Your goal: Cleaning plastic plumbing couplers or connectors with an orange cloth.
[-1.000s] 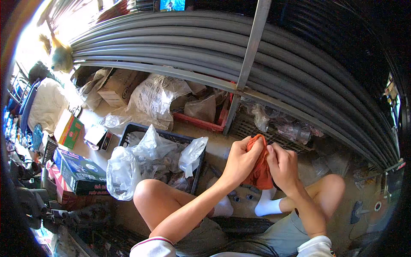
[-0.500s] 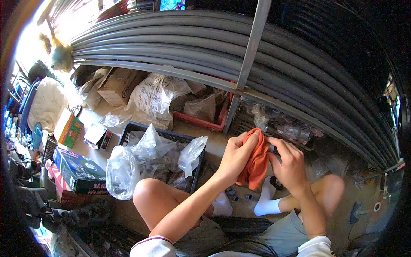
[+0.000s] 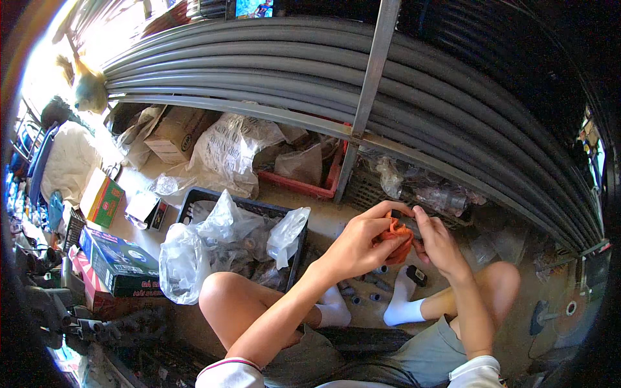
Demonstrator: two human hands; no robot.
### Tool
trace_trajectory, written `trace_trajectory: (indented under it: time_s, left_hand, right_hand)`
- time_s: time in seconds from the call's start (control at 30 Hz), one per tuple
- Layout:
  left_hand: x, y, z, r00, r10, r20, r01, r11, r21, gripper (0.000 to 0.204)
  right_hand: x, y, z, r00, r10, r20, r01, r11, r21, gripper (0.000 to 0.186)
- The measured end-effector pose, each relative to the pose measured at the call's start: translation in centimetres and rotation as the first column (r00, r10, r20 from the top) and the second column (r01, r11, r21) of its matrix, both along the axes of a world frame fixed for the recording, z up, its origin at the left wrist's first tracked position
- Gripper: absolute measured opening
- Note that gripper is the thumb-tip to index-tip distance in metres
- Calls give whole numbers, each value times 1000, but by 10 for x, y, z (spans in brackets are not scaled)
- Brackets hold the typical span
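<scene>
Left hand (image 3: pixel 367 242) pinching orange cloth (image 3: pixel 400 238) | right hand (image 3: pixel 441 244): hold unclear | slack pinch — cloth could drop onto fittings (image 3: pixel 375 297), 7 o'clock

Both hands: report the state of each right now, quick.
Left hand: closed on the orange cloth.
Right hand: fingers curled beside the cloth; what it grips, if anything, cannot be told.
</scene>
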State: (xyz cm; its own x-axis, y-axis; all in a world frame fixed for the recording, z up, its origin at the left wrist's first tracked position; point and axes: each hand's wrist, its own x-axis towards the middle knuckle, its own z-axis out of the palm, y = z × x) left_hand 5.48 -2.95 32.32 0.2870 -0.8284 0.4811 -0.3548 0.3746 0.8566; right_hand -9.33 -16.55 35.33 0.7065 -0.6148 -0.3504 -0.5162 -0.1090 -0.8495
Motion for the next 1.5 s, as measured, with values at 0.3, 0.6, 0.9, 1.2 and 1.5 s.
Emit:
trace_trajectory:
  time_s: [0.3,0.6,0.9,1.2,1.5]
  left_hand:
    - [-3,1,12,706,185,-684,22,959,283,38]
    - [-3,1,6,808,114,-579,-29,988,155,35]
    - [9,6,-2,973,-139,-182,151,987,49,23]
    - [4,7,4,879,-343,-331,424,879,217,24]
    - [-3,4,-14,291,-248,-924,610,792,-21,34]
  right_hand:
    - [8,11,23,864,482,144,-130,490,-862,41]
    - [9,15,32,882,421,210,-39,511,-859,18]
    - [-2,6,7,993,80,85,-71,991,-111,66]
    - [-9,-5,-2,934,291,206,-184,888,-420,47]
    - [-2,-1,26,882,441,164,-251,736,-629,28]
